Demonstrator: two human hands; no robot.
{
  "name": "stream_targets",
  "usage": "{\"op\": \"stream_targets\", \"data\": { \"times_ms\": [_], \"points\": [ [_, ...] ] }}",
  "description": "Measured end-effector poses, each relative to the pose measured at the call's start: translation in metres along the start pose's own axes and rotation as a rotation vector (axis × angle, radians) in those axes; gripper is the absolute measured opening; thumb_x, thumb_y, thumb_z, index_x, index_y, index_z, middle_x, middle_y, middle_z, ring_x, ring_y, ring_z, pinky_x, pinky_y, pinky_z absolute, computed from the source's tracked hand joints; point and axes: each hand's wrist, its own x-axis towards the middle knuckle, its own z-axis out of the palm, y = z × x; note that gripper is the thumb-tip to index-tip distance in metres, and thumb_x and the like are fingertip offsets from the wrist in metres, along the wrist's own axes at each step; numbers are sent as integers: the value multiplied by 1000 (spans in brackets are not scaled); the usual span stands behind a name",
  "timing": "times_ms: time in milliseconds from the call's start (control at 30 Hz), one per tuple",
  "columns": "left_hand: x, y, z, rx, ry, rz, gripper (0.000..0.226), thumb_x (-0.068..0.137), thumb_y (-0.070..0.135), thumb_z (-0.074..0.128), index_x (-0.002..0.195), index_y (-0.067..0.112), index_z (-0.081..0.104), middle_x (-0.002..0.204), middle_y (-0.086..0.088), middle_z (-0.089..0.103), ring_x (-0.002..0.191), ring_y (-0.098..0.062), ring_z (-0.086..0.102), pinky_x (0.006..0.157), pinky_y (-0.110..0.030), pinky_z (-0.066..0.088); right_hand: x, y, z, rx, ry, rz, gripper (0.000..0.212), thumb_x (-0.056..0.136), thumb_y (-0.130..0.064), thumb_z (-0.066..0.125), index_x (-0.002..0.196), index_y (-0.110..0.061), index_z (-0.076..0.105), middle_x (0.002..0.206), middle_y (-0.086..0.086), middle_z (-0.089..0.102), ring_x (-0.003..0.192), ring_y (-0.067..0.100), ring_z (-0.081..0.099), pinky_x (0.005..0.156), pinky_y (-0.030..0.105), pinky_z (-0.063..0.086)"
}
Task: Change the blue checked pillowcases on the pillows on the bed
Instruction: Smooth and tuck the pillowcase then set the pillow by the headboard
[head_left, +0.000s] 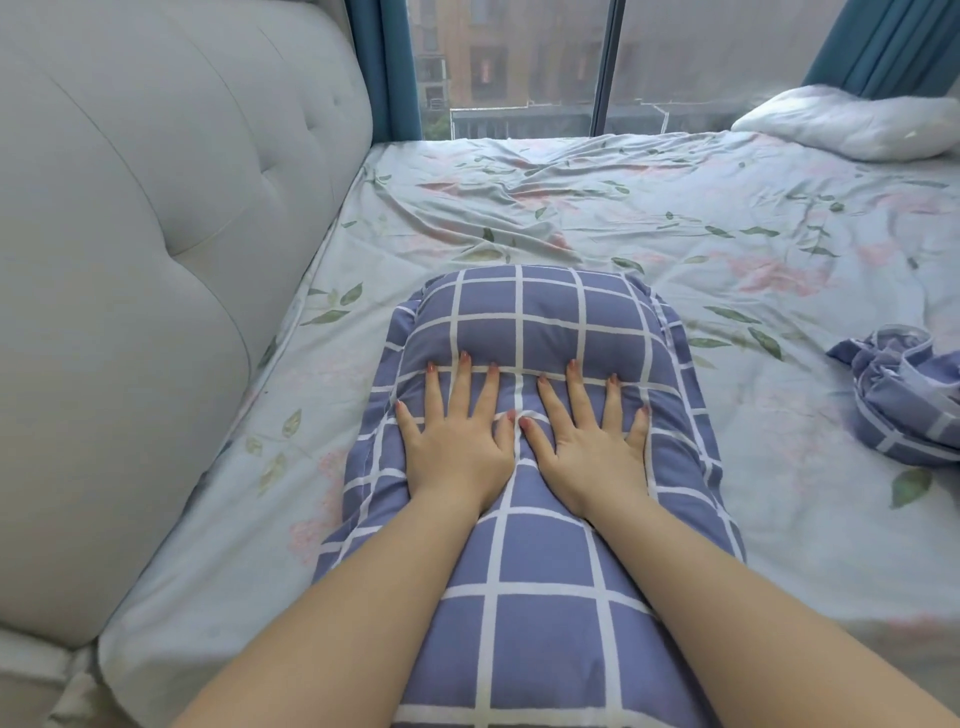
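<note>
Pressed flat under the released left grip (457, 447) and right grip (592, 449), fingers spread, on the blue checked pillow (524, 322) lying on the bed (675, 218) beside the headboard (156, 234); soft, light, squashy, probably best pinched by its loose fabric border.

The left forearm (322, 613) and the right forearm (769, 613) are bare from wrist to the picture's lower edge, smooth and rounded. The left hand (457, 447) and the right hand (592, 449) have short, rounded fingernails (464, 356) painted pinkish-red, on each finger and thumb in view.
</note>
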Motion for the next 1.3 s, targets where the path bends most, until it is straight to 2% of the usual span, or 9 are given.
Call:
{"op": "stream_targets", "data": {
  "times_ms": [167,467,600,733,833,933,1033,1167,1300],
  "points": [
    [-7,2,-4,9,-13,10,59,102,51,10,153,39,-16,162,8,-25,150,-25,-21,115,-63,-7,-8,1,-4,9,4,-14,64,91,-70,3,151,-48,-8,160,-15,-23,147,28,-24,115,58,-15],
    [-46,1,-8,-33,5,-13,57,102,53,7,148,43,-24,161,12,-27,150,-24,-19,118,-60,-5,-48,5,-10,17,21,-22,78,74,-73,-21,148,-49,-17,160,-14,-24,148,27,-21,115,56,-13],
    [-53,2,-7,-44,21,-24,51,98,52,-4,141,44,-31,160,13,-27,150,-23,-20,119,-61,-3,-56,5,-9,9,16,-17,81,72,-73,-24,148,-48,-18,159,-15,-24,148,27,-21,116,55,-13],
    [-53,3,-8,-56,19,-27,55,101,51,2,146,43,-27,160,12,-27,150,-23,-20,119,-61,-4,-58,5,-11,9,22,-17,79,73,-72,-24,148,-47,-20,160,-14,-23,148,27,-21,115,54,-14],
    [-52,2,-4,-46,35,-35,57,94,55,-10,148,44,-25,160,13,-27,150,-23,-19,118,-61,-5,-60,4,-15,-18,11,-25,81,72,-72,-25,149,-47,-18,160,-12,-23,148,28,-20,116,55,-12],
    [-50,2,-6,-49,9,-46,57,96,55,-5,150,44,-21,161,14,-24,151,-22,-18,118,-61,-5,-48,-3,-37,-25,-5,-34,80,76,-73,-18,151,-48,-7,163,-11,-13,149,31,-18,116,58,-11],
    [-48,0,-7,-79,2,-46,54,102,51,6,152,45,-15,162,16,-20,151,-21,-17,118,-59,-7,-16,-14,-75,35,75,-70,65,91,-69,-1,152,-48,2,164,-11,-5,150,28,-14,115,58,-11],
    [-43,-4,-4,-175,16,-39,66,88,56,-14,153,50,-3,162,23,-11,151,-15,-12,118,-57,-8,58,-27,-103,156,58,-127,56,99,-60,6,153,-45,6,164,-14,-1,151,23,-9,115,59,-9],
    [-36,-9,-2,-265,50,-32,74,80,56,-17,150,54,7,161,28,-5,151,-10,-12,119,-56,-8,88,-25,-56,94,-38,-107,55,99,-58,7,153,-45,5,163,-15,-1,151,24,-9,115,60,-9]
  ]
}}
